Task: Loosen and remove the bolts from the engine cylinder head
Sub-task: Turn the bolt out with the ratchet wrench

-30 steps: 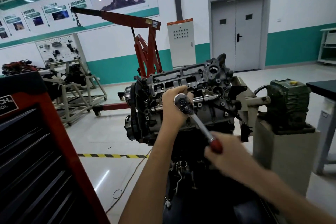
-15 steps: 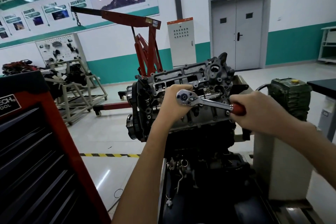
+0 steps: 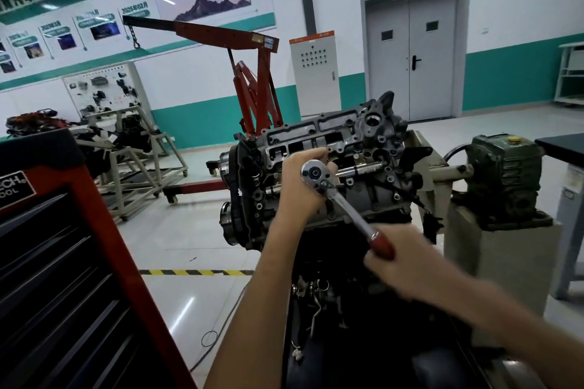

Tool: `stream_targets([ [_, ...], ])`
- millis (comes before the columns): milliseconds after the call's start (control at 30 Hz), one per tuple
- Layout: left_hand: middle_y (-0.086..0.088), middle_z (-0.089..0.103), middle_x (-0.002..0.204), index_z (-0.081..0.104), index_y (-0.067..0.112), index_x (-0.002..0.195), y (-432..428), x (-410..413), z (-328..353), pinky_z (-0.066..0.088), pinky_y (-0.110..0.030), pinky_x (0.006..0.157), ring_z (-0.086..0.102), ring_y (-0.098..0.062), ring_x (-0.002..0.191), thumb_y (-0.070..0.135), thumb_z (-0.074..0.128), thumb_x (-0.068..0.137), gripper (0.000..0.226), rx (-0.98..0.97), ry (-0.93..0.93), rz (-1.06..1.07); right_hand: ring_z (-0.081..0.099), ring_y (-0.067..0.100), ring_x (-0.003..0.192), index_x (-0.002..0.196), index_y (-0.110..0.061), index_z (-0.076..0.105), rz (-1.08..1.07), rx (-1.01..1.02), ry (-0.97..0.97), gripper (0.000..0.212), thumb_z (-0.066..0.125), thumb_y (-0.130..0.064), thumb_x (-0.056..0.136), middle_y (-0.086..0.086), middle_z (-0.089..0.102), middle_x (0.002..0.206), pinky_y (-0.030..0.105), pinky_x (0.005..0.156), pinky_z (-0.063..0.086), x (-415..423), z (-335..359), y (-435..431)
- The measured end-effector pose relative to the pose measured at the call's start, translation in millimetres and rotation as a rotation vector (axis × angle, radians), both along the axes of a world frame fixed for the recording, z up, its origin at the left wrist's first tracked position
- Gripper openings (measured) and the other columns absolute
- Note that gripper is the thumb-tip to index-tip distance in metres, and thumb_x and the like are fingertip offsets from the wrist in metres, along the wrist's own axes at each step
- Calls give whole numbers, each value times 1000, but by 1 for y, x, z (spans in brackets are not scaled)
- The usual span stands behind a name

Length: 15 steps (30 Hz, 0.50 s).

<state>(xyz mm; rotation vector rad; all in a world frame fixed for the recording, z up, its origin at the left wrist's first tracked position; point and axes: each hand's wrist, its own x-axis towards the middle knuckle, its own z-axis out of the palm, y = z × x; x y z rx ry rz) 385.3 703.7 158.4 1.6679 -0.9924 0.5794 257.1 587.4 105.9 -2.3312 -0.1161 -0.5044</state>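
The grey engine cylinder head (image 3: 373,148) sits tilted on an engine stand at the centre. A chrome ratchet wrench (image 3: 335,196) with a red handle is set against its face. My left hand (image 3: 300,186) is curled behind the ratchet's round head and steadies it. My right hand (image 3: 407,265), blurred by motion, grips the red handle down to the right. The bolt under the ratchet head is hidden.
A red and black tool cabinet (image 3: 63,262) stands close at the left. A red engine crane (image 3: 252,88) is behind the engine. A green gearbox (image 3: 505,174) sits on a pedestal at the right, next to a dark table (image 3: 565,145).
The ratchet handle has swung down from nearly level at the right to pointing lower right, my right hand going with it. My left hand has stayed at the ratchet head.
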Motion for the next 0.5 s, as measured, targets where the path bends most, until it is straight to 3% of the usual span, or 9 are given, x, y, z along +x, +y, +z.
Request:
stream_targets([
  [100,12,28,46,29,21,50,7,4,10,22,-24,51,24,-7,50,4,51,71,34,131,0,-72,54,8,48,71,-21,50,-76,-435,-53,16,61,-14,81,-6,53,57,19,48,48,7,46,-48],
  [200,9,26,46,27,23,51,0,2,9,22,-28,52,23,-9,51,4,50,69,35,60,31,-51,55,11,52,71,-23,49,-144,-498,-112,17,62,-17,79,-6,53,57,27,53,50,12,52,-57],
  [267,8,32,49,35,18,52,-7,0,2,27,-30,54,30,-12,52,4,52,74,31,-91,71,-13,51,12,48,68,-24,45,-147,-326,-101,24,63,-12,79,-4,50,55,22,49,43,8,26,-37],
  [333,-2,34,53,39,11,54,-13,-1,-2,30,-30,57,34,-16,55,-1,56,79,33,-169,83,37,43,10,43,61,-22,40,-117,-22,-115,31,62,-8,78,-3,45,51,21,46,36,2,-5,-4],
  [433,-1,25,54,31,16,54,-20,-2,0,21,-30,58,24,-14,57,-9,57,79,44,-149,67,54,38,6,37,60,-18,40,-6,409,-101,33,61,-2,80,-2,42,48,19,40,34,3,-33,43],
  [500,1,23,52,27,18,53,-19,-3,1,20,-32,57,22,-14,55,-12,56,79,49,-135,81,38,38,9,35,62,-14,39,53,511,-75,30,58,-1,80,-1,40,47,22,38,33,5,-40,58],
])
